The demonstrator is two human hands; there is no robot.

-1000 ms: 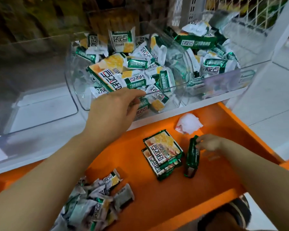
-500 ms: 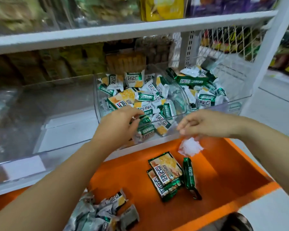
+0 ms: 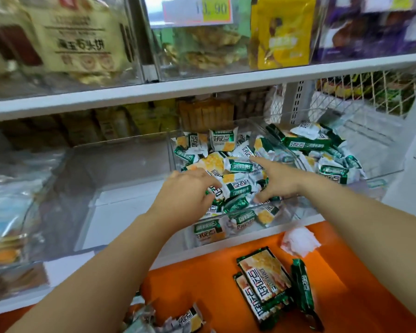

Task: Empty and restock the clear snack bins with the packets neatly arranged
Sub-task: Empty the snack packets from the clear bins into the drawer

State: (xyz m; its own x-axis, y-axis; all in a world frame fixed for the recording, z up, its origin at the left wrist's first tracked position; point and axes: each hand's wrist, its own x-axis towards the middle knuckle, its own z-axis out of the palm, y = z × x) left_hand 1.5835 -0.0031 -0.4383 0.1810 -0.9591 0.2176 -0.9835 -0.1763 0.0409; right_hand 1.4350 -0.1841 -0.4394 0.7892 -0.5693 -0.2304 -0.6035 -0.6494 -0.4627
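The middle clear bin [image 3: 283, 213] on the lower shelf holds a loose heap of small green-and-white snack packets [image 3: 238, 164]. Both my hands are inside it. My left hand [image 3: 185, 191] curls its fingers over packets at the front of the heap. My right hand [image 3: 276, 181] lies spread on the heap, index finger stretched toward the back and thumb low near the front wall. The clear bin to the left [image 3: 106, 188] is empty. Another clear bin on the right [image 3: 382, 168] also holds these packets.
Below the shelf an orange surface [image 3: 202, 282] carries two stacked larger packets [image 3: 262, 272], a green packet on its edge [image 3: 302, 287], a crumpled white tissue [image 3: 298, 241] and a pile of small packets [image 3: 173, 319]. The upper shelf [image 3: 202, 85] overhangs the bins.
My right hand let go of the green packet on the orange surface and rose into the middle bin. My left hand stayed at the bin's front. The view tilted up.
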